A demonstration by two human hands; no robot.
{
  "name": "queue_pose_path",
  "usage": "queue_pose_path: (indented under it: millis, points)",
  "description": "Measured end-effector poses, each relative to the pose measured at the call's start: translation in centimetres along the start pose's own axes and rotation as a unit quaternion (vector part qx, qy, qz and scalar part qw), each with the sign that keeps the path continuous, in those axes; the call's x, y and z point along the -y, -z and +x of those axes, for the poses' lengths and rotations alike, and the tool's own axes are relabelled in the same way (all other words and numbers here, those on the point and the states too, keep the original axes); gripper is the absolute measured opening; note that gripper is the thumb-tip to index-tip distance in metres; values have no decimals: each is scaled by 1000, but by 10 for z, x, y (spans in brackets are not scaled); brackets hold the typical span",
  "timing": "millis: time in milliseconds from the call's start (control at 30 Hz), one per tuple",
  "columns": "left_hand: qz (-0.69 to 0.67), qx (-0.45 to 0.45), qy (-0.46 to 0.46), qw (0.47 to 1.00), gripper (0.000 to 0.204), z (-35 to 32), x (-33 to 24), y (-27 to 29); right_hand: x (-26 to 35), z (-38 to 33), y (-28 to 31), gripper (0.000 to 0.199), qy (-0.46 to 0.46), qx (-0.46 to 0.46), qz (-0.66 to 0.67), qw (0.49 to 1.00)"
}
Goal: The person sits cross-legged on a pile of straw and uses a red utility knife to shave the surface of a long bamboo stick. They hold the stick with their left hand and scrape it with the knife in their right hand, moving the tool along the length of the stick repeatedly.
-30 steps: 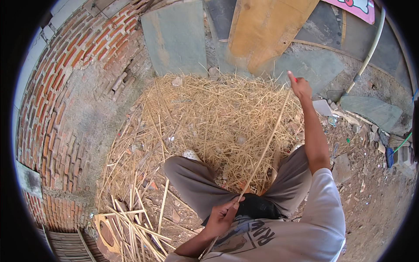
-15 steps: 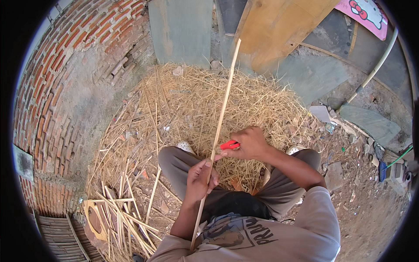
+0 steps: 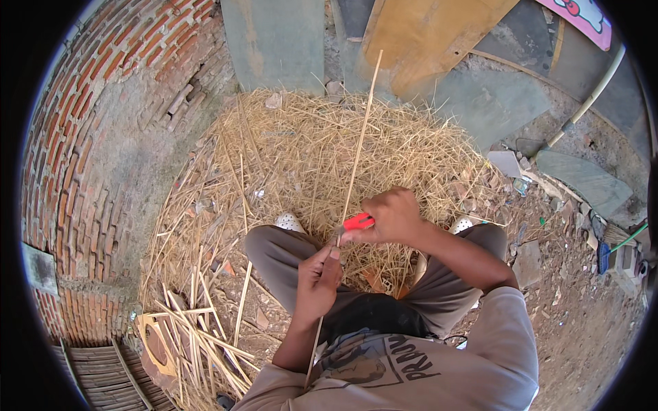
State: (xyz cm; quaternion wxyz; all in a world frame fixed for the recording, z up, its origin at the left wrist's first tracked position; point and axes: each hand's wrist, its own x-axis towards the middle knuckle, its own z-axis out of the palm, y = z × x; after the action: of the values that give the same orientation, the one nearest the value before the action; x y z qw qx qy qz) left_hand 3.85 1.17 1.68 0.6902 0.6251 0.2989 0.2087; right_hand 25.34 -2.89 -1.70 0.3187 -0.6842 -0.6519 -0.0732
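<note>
A long thin strip (image 3: 361, 137), which looks like split bamboo, runs upright across my lap, its far end over the shavings and its near end beside my left forearm. My left hand (image 3: 319, 284) is closed round its lower part, thumb laid along it. In my right hand (image 3: 394, 216) is a red-handled cutter knife (image 3: 358, 221). Its blade end meets the strip just beyond my left thumb, and the right fingers are wrapped round the handle. How deep the blade sits cannot be made out.
Pale shavings (image 3: 288, 151) cover the ground ahead of my crossed legs. Several cut strips (image 3: 205, 342) lie piled at the lower left. A brick wall (image 3: 75, 178) rises on the left, and boards (image 3: 274, 48) lean at the back. Rubble and a blue brush (image 3: 603, 257) lie right.
The strip now shows a much narrower side, as if turned. My left hand sits slightly closer to the knife, which still meets the strip. The whole view has shifted a little.
</note>
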Motion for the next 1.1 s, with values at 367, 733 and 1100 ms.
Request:
queue_pose_path:
  millis: [367,733,1100]
  points:
    - [-50,-7,21,998,34,-10,2,-1,1,-4,-7,69,35,-34,-8,999]
    - [-8,30,28,999,35,-18,7,-6,-46,9,-9,72,2,-60,-71,996]
    - [-28,50,23,998,35,-25,11,-14,-86,19,-8,74,-2,-60,-115,991]
